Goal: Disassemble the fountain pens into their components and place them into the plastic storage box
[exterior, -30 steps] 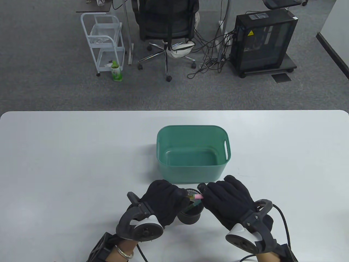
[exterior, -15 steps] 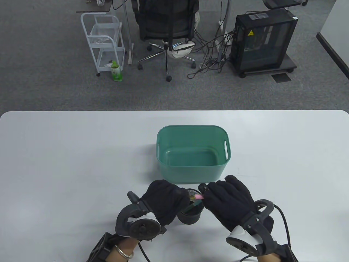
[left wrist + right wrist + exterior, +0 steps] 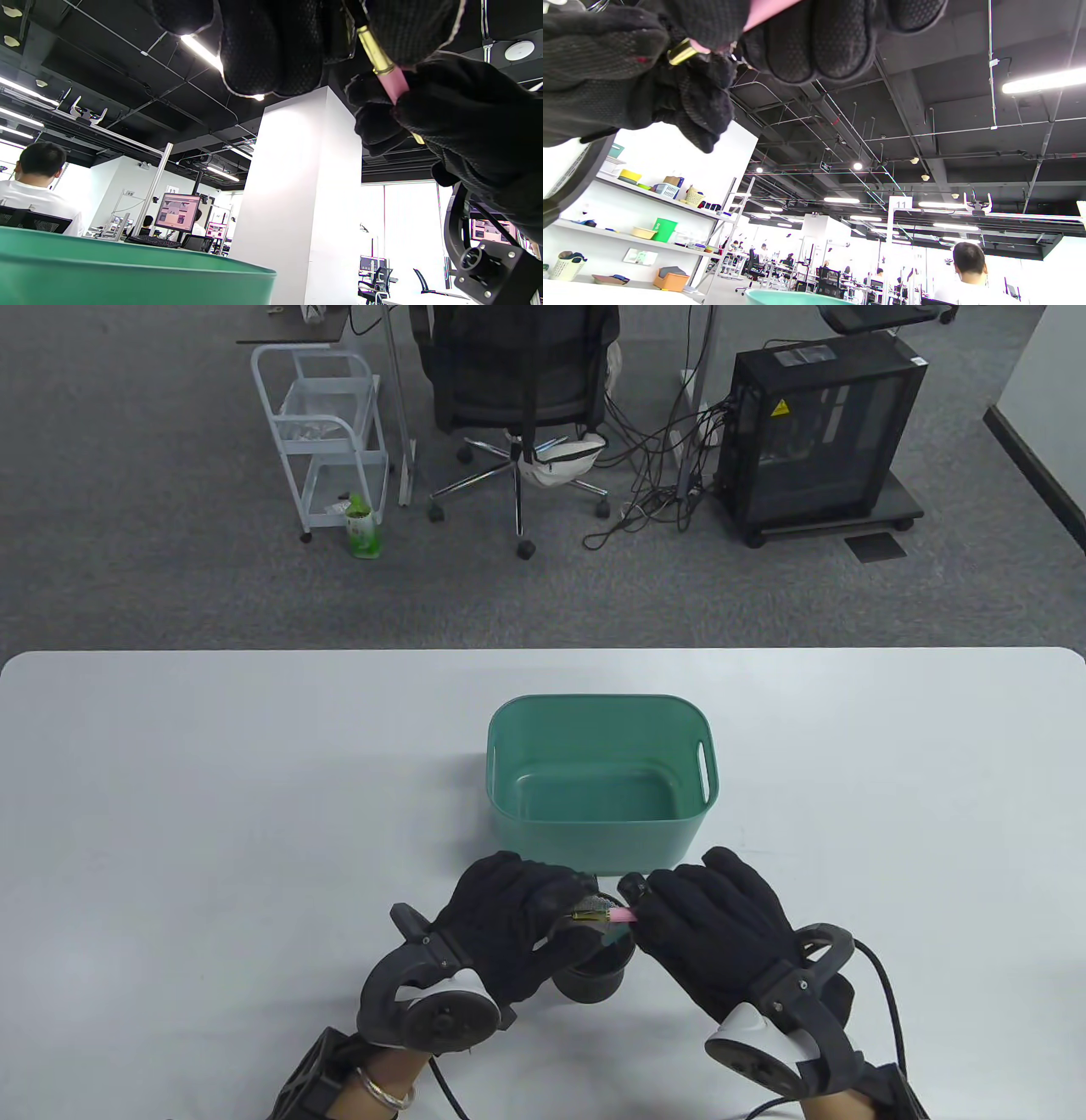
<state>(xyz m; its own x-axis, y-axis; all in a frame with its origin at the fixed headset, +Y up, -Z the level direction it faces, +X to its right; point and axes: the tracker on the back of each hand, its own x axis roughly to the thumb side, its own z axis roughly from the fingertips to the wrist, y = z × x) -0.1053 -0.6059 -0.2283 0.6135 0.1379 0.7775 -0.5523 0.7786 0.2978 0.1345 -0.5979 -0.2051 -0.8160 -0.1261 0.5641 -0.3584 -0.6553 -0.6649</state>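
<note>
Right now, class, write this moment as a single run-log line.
left hand: grips gold end of pen | right hand: grips pink pen | pen: above black cup | green box: no parts visible inside

One camera looked down on the worktop (image 3: 254,780) above my fingers (image 3: 543,899); both wrist cameras faced ceilingward, close beneath them, sharing the pen (image 3: 392,78).

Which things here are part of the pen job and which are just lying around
Job:
pink pen, held by left hand and right hand
green box
black cup with another pen in it

Lying about:
office chair
white cart
green bottle
computer tower
</note>
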